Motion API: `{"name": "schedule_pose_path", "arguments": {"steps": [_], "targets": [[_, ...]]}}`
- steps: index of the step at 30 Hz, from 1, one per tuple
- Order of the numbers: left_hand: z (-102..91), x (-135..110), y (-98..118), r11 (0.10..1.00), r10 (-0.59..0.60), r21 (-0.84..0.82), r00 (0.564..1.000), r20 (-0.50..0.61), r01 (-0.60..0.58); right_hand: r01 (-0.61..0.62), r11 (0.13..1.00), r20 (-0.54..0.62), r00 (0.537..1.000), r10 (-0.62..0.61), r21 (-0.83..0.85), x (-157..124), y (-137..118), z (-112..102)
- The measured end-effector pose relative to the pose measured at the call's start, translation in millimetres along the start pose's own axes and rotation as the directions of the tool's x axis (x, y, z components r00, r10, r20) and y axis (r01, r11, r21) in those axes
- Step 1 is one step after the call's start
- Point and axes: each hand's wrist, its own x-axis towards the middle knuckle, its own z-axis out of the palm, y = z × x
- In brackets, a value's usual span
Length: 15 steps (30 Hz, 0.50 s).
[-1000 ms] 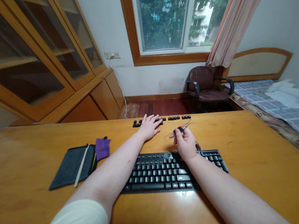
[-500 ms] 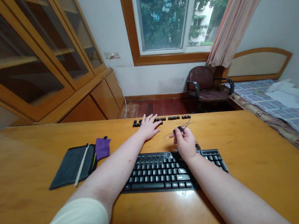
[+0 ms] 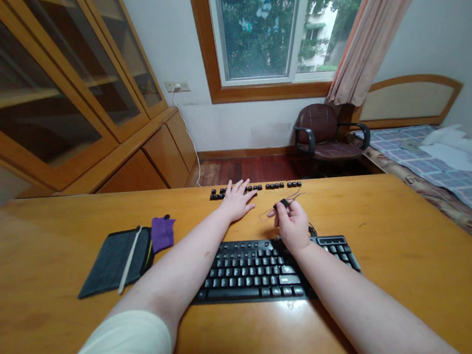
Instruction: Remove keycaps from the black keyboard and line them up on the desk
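My left hand lies with fingers spread on the desk, its fingertips over part of a row of loose black keycaps along the far edge; some keycaps are hidden under it. In my right hand a wire keycap puller with a black grip is pinched, its thin wire loops sticking out on both sides. That hand hovers above the far edge of a black keyboard. The keyboard's top rows show bare switches where caps are off. My forearms cover its left end and part of its right side.
On the left of the wooden desk lie a dark fabric pouch with a pale stick across it and a purple cloth. A glass-fronted cabinet stands beyond at left; an office chair and a bed are at right.
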Motion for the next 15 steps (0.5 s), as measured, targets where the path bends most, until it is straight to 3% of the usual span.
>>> {"name": "schedule_pose_path", "arguments": {"steps": [15], "targets": [[3.9, -0.4, -2.6, 1.000, 0.007, -0.011, 1.000, -0.021, -0.007, 0.002, 1.000, 0.011, 1.000, -0.002, -0.009, -0.1, 3.9, -2.0]]}}
